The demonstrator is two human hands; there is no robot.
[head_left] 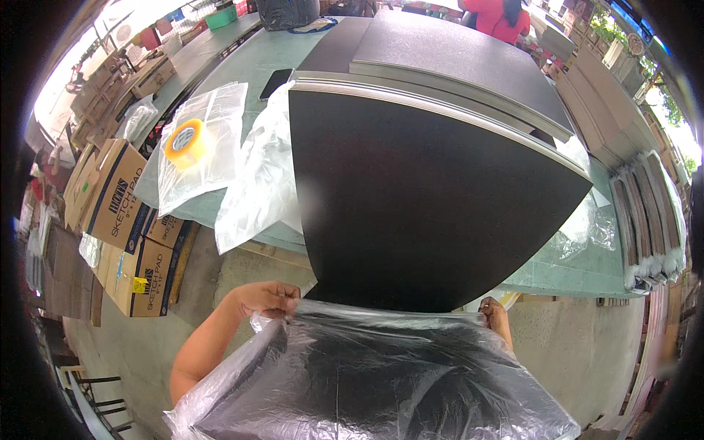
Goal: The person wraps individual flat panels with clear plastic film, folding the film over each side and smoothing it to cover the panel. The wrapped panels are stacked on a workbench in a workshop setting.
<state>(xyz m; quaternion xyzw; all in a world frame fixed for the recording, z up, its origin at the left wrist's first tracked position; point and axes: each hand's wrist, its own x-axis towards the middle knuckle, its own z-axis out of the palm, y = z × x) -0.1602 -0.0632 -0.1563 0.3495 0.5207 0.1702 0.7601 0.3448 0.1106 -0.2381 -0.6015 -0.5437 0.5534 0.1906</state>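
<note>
A large black board [433,198], with several pale layered edges showing along its far side, juts over the table's near edge toward me. Its near end lies inside a clear plastic bag [381,367] that spreads across the bottom of the view. My left hand [270,299] is closed on the left corner of the bag's mouth, beside the board's left edge. My right hand [496,320] pinches the mouth's right corner, partly covered by the plastic. Between the hands, the bag's rim runs straight across the board.
More dark boards [462,59] are stacked behind on the green table [257,62]. A roll of yellow tape [187,144] rests on clear bags [220,110] at left, near a black phone [276,85]. Cardboard boxes [117,194] stand left; wrapped bundles [645,220] sit right.
</note>
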